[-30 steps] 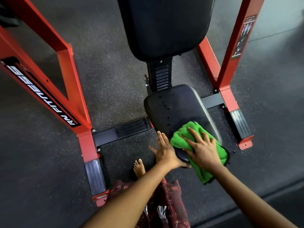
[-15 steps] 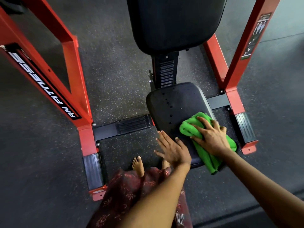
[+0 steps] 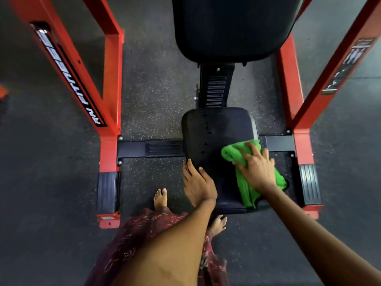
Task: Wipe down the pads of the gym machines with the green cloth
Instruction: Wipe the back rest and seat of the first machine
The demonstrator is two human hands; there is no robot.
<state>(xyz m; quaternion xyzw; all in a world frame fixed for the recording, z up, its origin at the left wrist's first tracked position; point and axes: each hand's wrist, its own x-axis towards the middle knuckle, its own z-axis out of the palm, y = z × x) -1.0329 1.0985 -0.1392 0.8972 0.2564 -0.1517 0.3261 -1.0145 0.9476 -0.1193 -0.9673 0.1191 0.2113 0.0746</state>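
A black seat pad (image 3: 214, 133) lies low in the middle of the red machine, with a large black back pad (image 3: 231, 27) above it. The green cloth (image 3: 233, 152) is bunched on the seat pad's right side and hangs over its right front edge. My right hand (image 3: 255, 166) presses on the cloth with spread fingers. Flat on the seat pad's left front edge rests my left hand (image 3: 199, 182), its fingers straight and holding nothing.
Red frame posts (image 3: 111, 83) (image 3: 292, 87) stand on both sides of the seat, joined by a black cross bar (image 3: 148, 148). Black footplates (image 3: 107, 191) (image 3: 310, 184) end each side. My bare feet (image 3: 160, 198) stand on the speckled rubber floor in front.
My right hand has slid the green cloth from the seat pad's front toward its right side. My left hand stays on the pad's left front edge. The view has shifted closer and squarer.
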